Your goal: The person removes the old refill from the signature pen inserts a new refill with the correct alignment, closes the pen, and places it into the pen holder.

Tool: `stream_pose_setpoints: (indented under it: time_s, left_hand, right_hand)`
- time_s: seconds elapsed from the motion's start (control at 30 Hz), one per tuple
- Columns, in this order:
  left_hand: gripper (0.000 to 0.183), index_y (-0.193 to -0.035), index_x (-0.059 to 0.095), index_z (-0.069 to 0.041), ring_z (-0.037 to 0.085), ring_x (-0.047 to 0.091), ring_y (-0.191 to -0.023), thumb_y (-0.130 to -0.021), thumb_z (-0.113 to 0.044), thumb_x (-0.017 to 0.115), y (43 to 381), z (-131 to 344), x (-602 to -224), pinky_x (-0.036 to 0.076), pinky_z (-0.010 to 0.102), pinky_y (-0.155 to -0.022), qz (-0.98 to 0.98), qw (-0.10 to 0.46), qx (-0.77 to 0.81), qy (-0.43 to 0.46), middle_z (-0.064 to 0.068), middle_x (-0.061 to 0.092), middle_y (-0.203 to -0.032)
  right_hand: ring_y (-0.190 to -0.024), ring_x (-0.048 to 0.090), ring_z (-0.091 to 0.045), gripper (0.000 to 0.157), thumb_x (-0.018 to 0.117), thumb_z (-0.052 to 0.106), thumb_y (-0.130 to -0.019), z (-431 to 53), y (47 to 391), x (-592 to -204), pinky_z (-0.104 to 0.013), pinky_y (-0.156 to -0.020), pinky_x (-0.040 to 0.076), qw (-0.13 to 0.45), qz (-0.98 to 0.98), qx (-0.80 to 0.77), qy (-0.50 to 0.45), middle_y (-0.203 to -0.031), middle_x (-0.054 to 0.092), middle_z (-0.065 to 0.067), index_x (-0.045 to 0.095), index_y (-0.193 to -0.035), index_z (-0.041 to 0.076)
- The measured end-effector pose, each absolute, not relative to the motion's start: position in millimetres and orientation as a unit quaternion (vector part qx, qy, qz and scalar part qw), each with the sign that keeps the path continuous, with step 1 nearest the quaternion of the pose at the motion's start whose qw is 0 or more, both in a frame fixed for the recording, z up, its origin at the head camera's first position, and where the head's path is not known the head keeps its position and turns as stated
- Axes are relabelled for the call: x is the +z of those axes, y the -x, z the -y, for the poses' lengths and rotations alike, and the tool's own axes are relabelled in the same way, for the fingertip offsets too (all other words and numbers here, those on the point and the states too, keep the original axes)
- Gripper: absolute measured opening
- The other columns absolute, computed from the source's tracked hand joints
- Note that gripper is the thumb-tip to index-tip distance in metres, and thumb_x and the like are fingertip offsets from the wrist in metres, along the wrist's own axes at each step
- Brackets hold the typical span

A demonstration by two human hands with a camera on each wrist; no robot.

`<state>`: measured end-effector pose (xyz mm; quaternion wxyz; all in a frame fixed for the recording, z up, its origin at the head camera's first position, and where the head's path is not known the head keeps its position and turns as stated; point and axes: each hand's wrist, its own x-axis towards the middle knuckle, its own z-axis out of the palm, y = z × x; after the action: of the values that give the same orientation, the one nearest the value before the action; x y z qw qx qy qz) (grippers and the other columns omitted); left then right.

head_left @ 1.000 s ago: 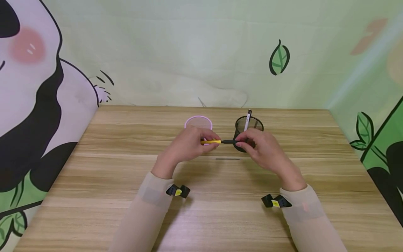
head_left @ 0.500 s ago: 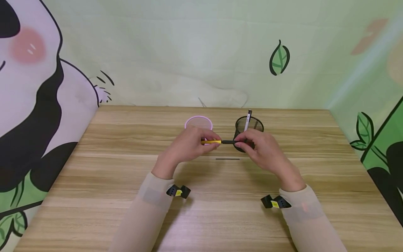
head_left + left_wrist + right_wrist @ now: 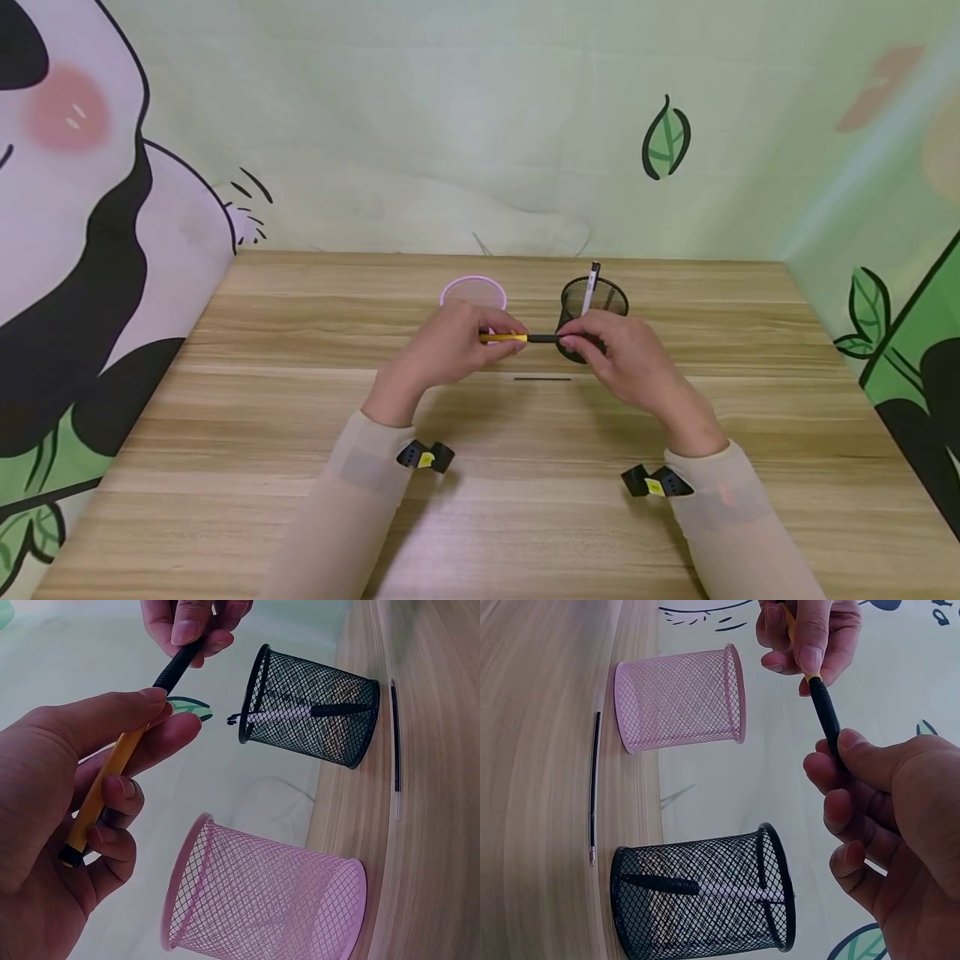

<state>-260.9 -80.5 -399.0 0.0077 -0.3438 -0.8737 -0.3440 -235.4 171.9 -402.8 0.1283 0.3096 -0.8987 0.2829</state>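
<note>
My left hand (image 3: 450, 346) grips the yellow barrel of a pen (image 3: 109, 774), held level above the table in the head view. My right hand (image 3: 633, 358) pinches the pen's black grip section (image 3: 824, 705) between thumb and forefinger; the tip is hidden there. Yellow and black parts meet between the two hands, and I cannot tell whether they are fully joined. Below them a thin dark pen refill (image 3: 542, 379) lies on the tabletop, touched by neither hand.
Behind the right hand stands a black mesh pen cup (image 3: 705, 930) with a white-and-black pen (image 3: 590, 289) leaning in it. A pink mesh cup (image 3: 255, 892) stands behind the left hand. The wooden table (image 3: 525, 517) ends at a printed backdrop (image 3: 420, 125).
</note>
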Motion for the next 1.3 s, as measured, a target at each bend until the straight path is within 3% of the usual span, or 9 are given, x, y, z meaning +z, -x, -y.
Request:
stream_pose_setpoints:
  time_s: [0.47,0.73,1.3]
  left_hand:
    - [0.012,-0.097,0.077,-0.019,-0.001,0.063,-0.075,-0.090,-0.027,0.069,261.0,80.2,-399.4,0.052,0.022,-0.068,0.871,0.033,-0.337,0.355,-0.012,0.073,-0.089]
    - [0.011,-0.096,0.076,-0.020,0.002,0.064,-0.074,-0.090,-0.027,0.070,261.6,79.7,-400.1,0.052,0.022,-0.068,0.874,0.031,-0.340,0.346,-0.012,0.073,-0.087]
    - [0.011,-0.097,0.076,-0.023,0.002,0.062,-0.070,-0.090,-0.028,0.069,262.1,80.6,-401.2,0.050,0.021,-0.064,0.873,0.030,-0.335,0.353,-0.012,0.073,-0.088]
  right_hand:
    - [-0.066,0.053,-0.007,0.016,0.057,0.020,-0.098,-171.1,236.8,-403.7,-0.025,-0.062,0.045,0.105,0.896,0.295,-0.314,-0.084,0.066,0.003,0.067,-0.108,0.013]
    - [-0.064,0.051,-0.006,0.015,0.066,0.014,-0.092,-170.4,237.9,-405.8,-0.023,-0.057,0.043,0.101,0.892,0.306,-0.318,-0.081,0.063,0.004,0.067,-0.107,0.013]
    - [-0.064,0.058,-0.005,0.008,0.069,0.017,-0.090,-170.7,236.3,-404.4,-0.025,-0.058,0.046,0.095,0.907,0.305,-0.274,-0.081,0.071,0.001,0.067,-0.098,0.015]
